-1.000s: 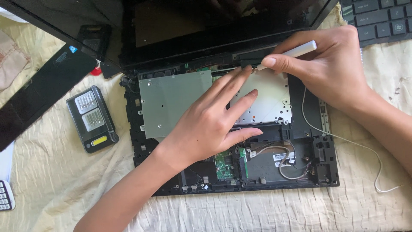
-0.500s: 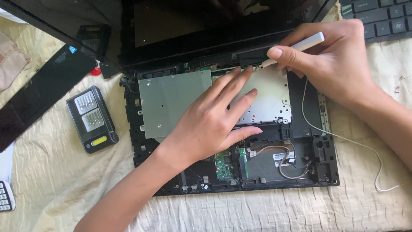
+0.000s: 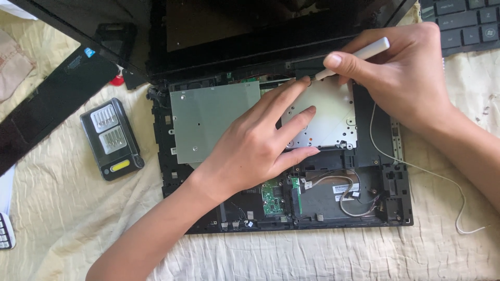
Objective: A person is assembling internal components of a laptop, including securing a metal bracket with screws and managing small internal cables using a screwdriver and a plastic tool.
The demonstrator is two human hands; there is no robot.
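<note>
White screwdriver pinched in the right hand, its long axis slanting down-left, tip meeting the opened laptop base by the hinge edge. Left hand lies flat, grasping nothing, on the metal shield plate, fingertips just below the tip. Bit case sits well left; a white cable trails right.

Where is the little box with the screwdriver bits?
In the head view, the dark screwdriver bit case lies on the cream cloth, left of the opened laptop base and below the long black strip.
</note>
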